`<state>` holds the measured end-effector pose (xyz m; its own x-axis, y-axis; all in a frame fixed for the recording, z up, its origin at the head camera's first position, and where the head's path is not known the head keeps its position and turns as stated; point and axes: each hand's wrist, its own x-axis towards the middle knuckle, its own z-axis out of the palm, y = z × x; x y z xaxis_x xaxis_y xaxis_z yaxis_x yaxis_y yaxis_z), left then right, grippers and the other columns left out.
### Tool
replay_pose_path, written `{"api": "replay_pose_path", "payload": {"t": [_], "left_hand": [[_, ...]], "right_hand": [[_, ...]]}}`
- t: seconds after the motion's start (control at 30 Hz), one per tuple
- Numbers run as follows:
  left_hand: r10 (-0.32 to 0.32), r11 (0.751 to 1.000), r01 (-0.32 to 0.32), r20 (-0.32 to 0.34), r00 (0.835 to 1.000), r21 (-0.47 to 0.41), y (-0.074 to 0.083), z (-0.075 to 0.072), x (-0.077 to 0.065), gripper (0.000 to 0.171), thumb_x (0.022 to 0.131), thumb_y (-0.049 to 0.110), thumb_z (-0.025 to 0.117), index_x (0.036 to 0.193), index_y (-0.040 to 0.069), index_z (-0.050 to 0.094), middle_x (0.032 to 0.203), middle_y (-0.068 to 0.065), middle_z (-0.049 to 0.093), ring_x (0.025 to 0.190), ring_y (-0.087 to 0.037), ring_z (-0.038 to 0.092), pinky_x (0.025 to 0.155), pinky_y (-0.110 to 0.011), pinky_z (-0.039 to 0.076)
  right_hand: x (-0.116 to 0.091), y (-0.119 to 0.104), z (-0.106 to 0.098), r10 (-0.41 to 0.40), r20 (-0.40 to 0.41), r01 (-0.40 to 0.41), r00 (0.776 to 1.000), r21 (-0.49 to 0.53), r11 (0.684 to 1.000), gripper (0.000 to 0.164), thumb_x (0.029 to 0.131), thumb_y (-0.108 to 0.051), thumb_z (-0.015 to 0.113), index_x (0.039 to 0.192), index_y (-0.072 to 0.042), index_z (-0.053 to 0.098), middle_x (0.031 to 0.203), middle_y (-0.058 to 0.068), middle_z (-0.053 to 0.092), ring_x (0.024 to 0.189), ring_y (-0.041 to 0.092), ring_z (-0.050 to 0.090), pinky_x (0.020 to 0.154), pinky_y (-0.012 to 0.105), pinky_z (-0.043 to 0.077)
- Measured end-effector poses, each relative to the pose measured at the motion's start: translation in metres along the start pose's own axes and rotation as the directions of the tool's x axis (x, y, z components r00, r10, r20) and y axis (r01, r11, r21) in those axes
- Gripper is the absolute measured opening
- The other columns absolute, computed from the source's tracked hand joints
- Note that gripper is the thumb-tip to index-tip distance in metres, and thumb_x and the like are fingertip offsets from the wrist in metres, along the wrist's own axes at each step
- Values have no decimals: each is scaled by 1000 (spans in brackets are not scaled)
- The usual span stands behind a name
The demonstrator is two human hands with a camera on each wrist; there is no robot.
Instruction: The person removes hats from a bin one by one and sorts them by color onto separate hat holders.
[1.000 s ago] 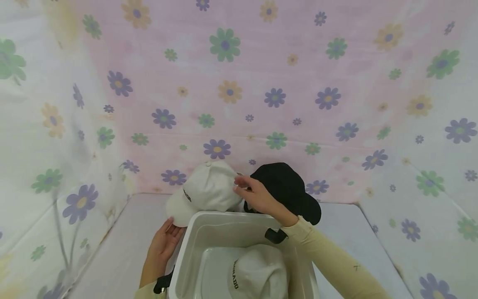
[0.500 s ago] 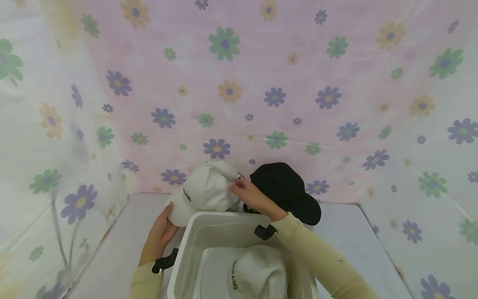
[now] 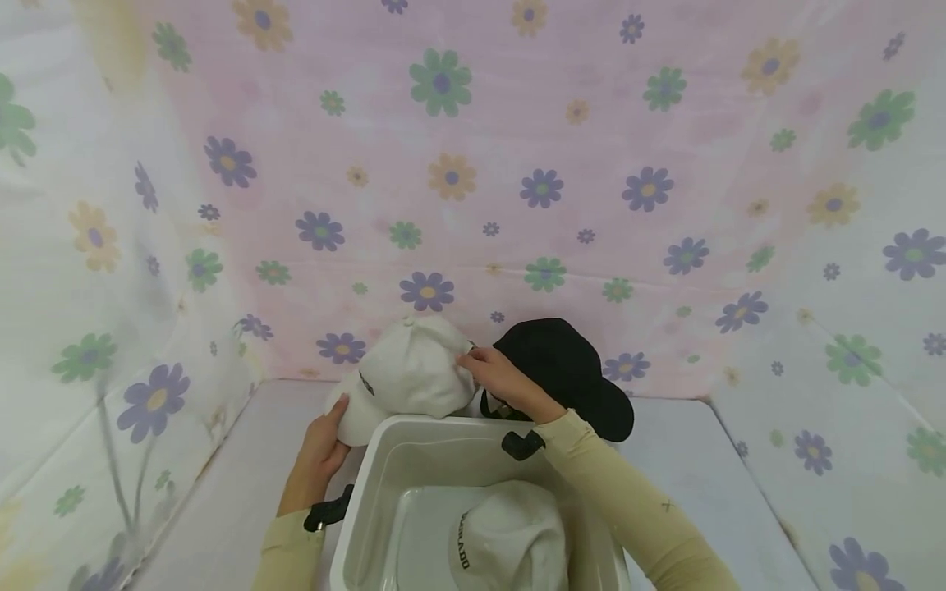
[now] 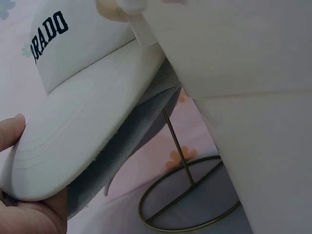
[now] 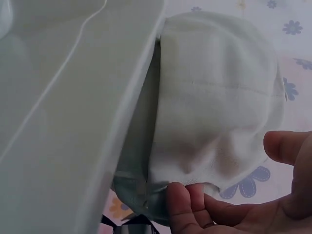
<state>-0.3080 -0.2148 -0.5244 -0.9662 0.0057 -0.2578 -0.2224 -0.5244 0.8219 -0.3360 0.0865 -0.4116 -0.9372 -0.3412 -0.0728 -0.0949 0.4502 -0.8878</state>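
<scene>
A white cap (image 3: 417, 369) with dark lettering rests against the far side of the white bin (image 3: 458, 423). My left hand (image 3: 322, 439) pinches its brim (image 4: 83, 131), thumb on top and fingers underneath. Beneath this brim the left wrist view shows a second, greyer brim (image 4: 122, 151). At the cap's back edge my right hand (image 3: 510, 382) holds the rim by the opening. The right wrist view has the fingertips (image 5: 179, 195) at that rim, with the thumb spread apart from them. A thin brass stand (image 4: 183, 163) rises below the cap.
Inside the bin lies another white cap (image 3: 510, 538) with dark lettering. A black cap (image 3: 557, 369) stands right of the held one, partly behind my right hand. Flowered cloth (image 3: 473, 180) hangs at the back and on both sides of the white table (image 3: 687, 460).
My left hand has moved up and taken hold of the brim, thumb now on top. My right hand has shifted slightly left and down, closing on the white cap's back edge. The cap barely moves.
</scene>
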Motion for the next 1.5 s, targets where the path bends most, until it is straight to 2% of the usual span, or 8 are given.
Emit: {"api": "replay_pose_path", "payload": {"t": [0.13, 0.27, 0.37, 0.6, 0.83, 1.0, 1.13, 1.5], "left_hand": [[25, 998, -23, -27, 999, 61, 4, 3, 0, 70, 107, 39, 48, 160, 6, 16, 130, 10, 47, 122, -3, 48, 97, -18, 46], [49, 990, -40, -60, 997, 135, 9, 5, 0, 74, 107, 41, 47, 162, 3, 14, 140, 3, 42, 129, -8, 43, 93, -16, 47], [70, 983, -53, -91, 993, 175, 13, 6, 1, 74, 107, 41, 47, 161, 2, 16, 147, -3, 39, 128, -9, 45, 90, -15, 49], [128, 972, -95, -144, 981, 216, 19, 10, 8, 72, 106, 40, 51, 158, -2, 25, 138, -2, 47, 106, 2, 55, 87, -14, 50], [149, 975, -119, -154, 977, 186, 25, 11, 12, 67, 105, 39, 54, 151, -5, 33, 96, 19, 60, 94, 5, 59, 84, -14, 51], [155, 975, -124, -165, 974, 184, 29, 14, 14, 61, 104, 38, 55, 145, -4, 39, 91, 18, 61, 89, 4, 61, 80, -15, 52], [131, 978, -102, -157, 979, 180, 30, 15, 15, 62, 105, 38, 55, 147, -4, 38, 92, 18, 61, 90, 4, 61, 82, -15, 51], [173, 961, -106, -254, 952, 256, 22, 18, 21, 65, 104, 33, 57, 146, -13, 39, 122, -6, 54, 85, 5, 59, 77, -13, 51]], "right_hand": [[2, 1, -5, 28, -22, -28, 999, 23, 999, 47, 107, -40, 49, 127, 0, 65, 103, 8, 61, 90, 21, 54, 86, 44, 49], [3, 0, -8, 20, -47, -19, 999, 14, 1000, 42, 107, -41, 50, 94, -4, 65, 76, 3, 50, 69, 18, 45, 67, 34, 41], [6, -3, -8, 29, -49, -26, 998, 46, 999, 44, 107, -41, 50, 83, -4, 55, 74, 4, 44, 70, 22, 45, 71, 39, 44], [17, -10, -11, 38, -33, -31, 999, 183, 983, 54, 104, -38, 57, 138, 4, 59, 134, 16, 60, 111, 28, 58, 108, 49, 45], [27, -13, -20, 73, 37, -78, 997, 168, 983, 56, 101, -41, 63, 133, 5, 62, 146, 16, 53, 125, 28, 57, 103, 47, 50], [32, -17, -23, 124, 26, -126, 992, 291, 949, 67, 99, -36, 68, 146, 7, 48, 152, 20, 47, 133, 33, 53, 113, 48, 43], [35, -18, -23, 65, -2, -60, 998, 364, 929, 65, 98, -27, 70, 148, 6, 46, 154, 21, 46, 140, 35, 49, 116, 48, 39], [36, -12, -18, 6, -6, -5, 1000, 49, 999, 77, 95, -32, 73, 151, 6, 36, 144, 23, 49, 132, 34, 51, 110, 50, 45]]}}
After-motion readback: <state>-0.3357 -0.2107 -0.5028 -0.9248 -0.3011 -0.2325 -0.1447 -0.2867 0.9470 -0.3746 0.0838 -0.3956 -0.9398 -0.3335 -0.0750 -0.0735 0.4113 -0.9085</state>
